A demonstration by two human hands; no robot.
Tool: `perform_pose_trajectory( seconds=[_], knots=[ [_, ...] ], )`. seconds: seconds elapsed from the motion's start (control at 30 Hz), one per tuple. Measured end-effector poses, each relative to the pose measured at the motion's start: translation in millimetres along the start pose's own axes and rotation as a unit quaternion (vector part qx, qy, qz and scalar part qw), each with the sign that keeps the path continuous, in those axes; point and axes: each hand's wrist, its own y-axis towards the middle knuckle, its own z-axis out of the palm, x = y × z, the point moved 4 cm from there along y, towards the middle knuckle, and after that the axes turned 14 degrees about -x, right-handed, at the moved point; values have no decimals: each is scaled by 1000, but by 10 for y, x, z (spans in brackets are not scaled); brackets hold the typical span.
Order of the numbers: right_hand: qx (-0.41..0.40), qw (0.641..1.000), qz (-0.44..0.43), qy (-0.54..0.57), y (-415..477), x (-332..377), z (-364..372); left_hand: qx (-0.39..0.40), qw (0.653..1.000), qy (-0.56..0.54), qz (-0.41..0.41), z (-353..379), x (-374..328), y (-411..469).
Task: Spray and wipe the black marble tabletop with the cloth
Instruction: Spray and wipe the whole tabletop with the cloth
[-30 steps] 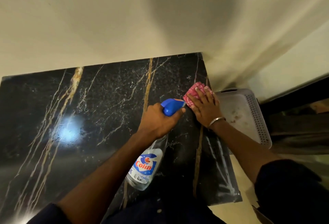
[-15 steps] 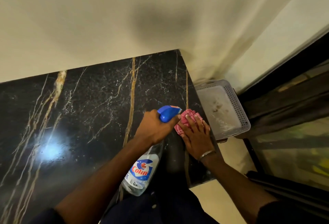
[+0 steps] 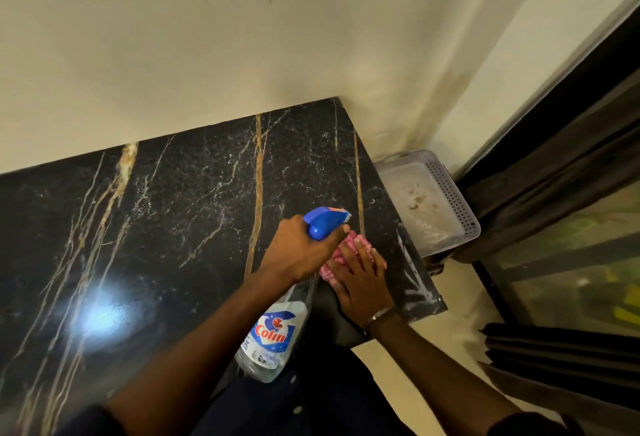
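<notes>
- The spray bottle [image 3: 273, 340], clear with a blue and red label, hangs tilted over the near edge of the tabletop, its base toward the person and its blue trigger head [image 3: 323, 222] pointing away toward the right.
- The left hand [image 3: 298, 252] has its fingers curled round the bottle's neck, just under the trigger head, with one finger lying along the front of it.
- The right hand [image 3: 360, 279], with a thin metal bracelet [image 3: 379, 314] at the wrist, lies flat with straight fingers, pressing down on the cloth.
- The cloth [image 3: 341, 252], pink and bunched, lies on the stone near the right front corner, mostly under the right hand and just beside the left.
- The black marble tabletop [image 3: 194, 214] has gold and white veins and a bright patch of reflected light [image 3: 100, 318] to the left.
- A grey perforated basket [image 3: 453, 203] stands on the floor just beside the table's right edge.
- A cream wall [image 3: 242, 37] rises behind the table.
</notes>
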Motion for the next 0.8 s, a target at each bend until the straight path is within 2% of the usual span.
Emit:
perform_pose_trajectory(
  seconds=[0.1,0.17,0.23,0.33,0.4,0.47,0.63,0.8],
  knots=[
    [7,997,-75,-7,-171,-98,-50,-5,1000,-4,10,-42,-18,-41],
    [-2,996,-89,-24,-278,-284,-116,-6,1000,-7,12,-79,-2,-51],
    [-13,998,-45,-38,-334,-515,-197,-3,1000,-4,8,-112,28,-55],
    [-29,995,85,-36,-366,-661,-278,-5,1000,3,7,-141,72,-52],
    [-44,983,178,-28,-346,-549,-270,-8,1000,1,9,-157,82,-57],
    [-62,977,205,-13,-331,-324,-223,-10,1000,-1,10,-151,85,-74],
    [-14,1000,17,-8,-449,112,39,-23,1000,-4,20,-114,77,-124],
    [-19,994,-103,10,-631,-167,-190,-1,1000,5,13,-84,121,-144]
  ],
)
